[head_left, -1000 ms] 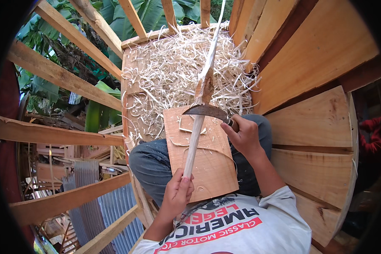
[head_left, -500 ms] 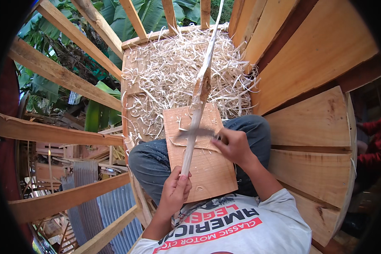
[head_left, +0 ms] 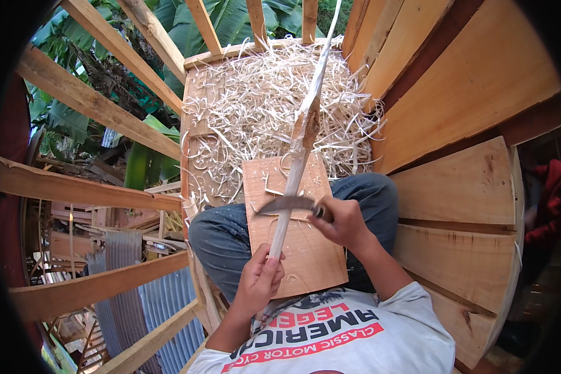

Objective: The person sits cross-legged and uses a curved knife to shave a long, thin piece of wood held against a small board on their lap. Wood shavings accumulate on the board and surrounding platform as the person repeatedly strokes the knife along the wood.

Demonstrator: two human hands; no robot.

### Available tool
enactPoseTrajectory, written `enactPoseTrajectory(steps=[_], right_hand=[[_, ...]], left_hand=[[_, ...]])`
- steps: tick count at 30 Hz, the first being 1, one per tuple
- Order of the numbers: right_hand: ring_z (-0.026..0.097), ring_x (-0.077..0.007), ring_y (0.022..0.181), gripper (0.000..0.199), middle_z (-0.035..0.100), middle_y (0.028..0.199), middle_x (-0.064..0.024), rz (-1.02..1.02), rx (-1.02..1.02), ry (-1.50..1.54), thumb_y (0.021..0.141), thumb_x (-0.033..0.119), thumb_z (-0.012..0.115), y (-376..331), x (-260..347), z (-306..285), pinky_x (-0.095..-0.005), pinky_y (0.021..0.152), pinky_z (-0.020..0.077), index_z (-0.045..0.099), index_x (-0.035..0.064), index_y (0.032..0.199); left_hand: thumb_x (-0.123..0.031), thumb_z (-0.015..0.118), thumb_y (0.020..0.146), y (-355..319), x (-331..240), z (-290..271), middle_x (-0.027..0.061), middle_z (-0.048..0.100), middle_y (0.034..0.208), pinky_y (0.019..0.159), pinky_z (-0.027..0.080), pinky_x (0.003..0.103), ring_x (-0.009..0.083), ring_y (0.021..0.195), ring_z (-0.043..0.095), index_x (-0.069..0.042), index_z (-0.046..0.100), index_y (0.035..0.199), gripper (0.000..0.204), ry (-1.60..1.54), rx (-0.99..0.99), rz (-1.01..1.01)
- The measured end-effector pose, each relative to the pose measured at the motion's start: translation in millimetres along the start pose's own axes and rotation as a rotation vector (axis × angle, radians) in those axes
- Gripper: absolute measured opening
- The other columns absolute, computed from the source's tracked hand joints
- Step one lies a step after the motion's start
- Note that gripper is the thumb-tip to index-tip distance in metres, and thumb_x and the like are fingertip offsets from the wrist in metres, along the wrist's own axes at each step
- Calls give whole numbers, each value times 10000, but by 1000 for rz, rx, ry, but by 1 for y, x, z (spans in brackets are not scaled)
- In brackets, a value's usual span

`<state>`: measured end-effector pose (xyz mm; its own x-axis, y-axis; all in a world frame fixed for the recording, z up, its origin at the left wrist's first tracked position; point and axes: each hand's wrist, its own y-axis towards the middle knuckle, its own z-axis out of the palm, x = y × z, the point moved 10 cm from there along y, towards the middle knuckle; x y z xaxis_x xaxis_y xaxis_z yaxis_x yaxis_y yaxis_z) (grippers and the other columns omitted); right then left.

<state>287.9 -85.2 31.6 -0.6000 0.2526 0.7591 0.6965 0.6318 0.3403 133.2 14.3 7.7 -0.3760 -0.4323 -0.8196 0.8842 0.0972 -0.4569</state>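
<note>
My left hand (head_left: 262,278) is closed round the near end of a long pale wooden stick (head_left: 296,165), which slants up and away to the right. Dark rough bark shows on part of its middle, and beyond that it narrows to a thin white length. My right hand (head_left: 340,219) grips the dark handle of a knife with a curved blade (head_left: 287,204). That blade lies across the stick, a little beyond my left hand, and is slightly smeared by motion. Under both rests a flat wooden board (head_left: 305,255) on my lap, with a few shavings on it.
Curly wood shavings (head_left: 274,93) are heaped on the plank floor (head_left: 199,149) ahead. Wooden slats (head_left: 100,118) form a railing on the left, with banana leaves and corrugated metal sheets (head_left: 168,305) beyond. A plank wall (head_left: 455,181) stands on the right; a red sleeve (head_left: 547,199) shows past it.
The knife blade has shifted slightly along the stick toward my left hand and shows more clearly. The stick's far end has swung a little to the right in view.
</note>
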Motion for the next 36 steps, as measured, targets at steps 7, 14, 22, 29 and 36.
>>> enactPoseTrajectory(steps=[7,14,22,29,36], right_hand=[[579,-253,485,226,545,561,-103,290,-259,161,766,182,745,-12,-48,-21,-306,455,422,568,44,744],[578,-294,502,258,534,564,-121,340,-82,29,795,208,727,1,-49,-15,-336,461,431,559,13,768],[586,-242,481,224,555,577,-127,425,-262,86,788,169,731,-9,-73,-21,-319,449,407,565,19,773],[515,-165,427,243,474,547,-66,211,-185,186,789,160,733,-3,-50,-23,-315,439,390,534,23,779],[370,-82,462,266,407,505,-50,136,-138,116,818,166,711,-7,-19,-11,-290,434,329,513,18,718]], left_hand=[[-236,401,1010,0,5,-3,-44,351,613,397,211,179,6,471,247,-63,457,1035,184,-25,5,-24],[-280,390,1007,4,6,7,-18,357,624,373,220,177,22,442,249,-51,460,1033,241,-29,55,-27],[-248,395,1011,0,2,-2,-48,327,612,399,209,176,9,464,238,-65,453,1049,195,-47,21,-37],[-245,400,1010,1,5,2,-48,334,608,396,209,178,10,462,236,-63,454,1049,194,-58,54,-44],[-237,429,997,3,3,-4,-35,365,612,382,221,177,11,450,260,-57,475,1042,191,0,14,-11]])
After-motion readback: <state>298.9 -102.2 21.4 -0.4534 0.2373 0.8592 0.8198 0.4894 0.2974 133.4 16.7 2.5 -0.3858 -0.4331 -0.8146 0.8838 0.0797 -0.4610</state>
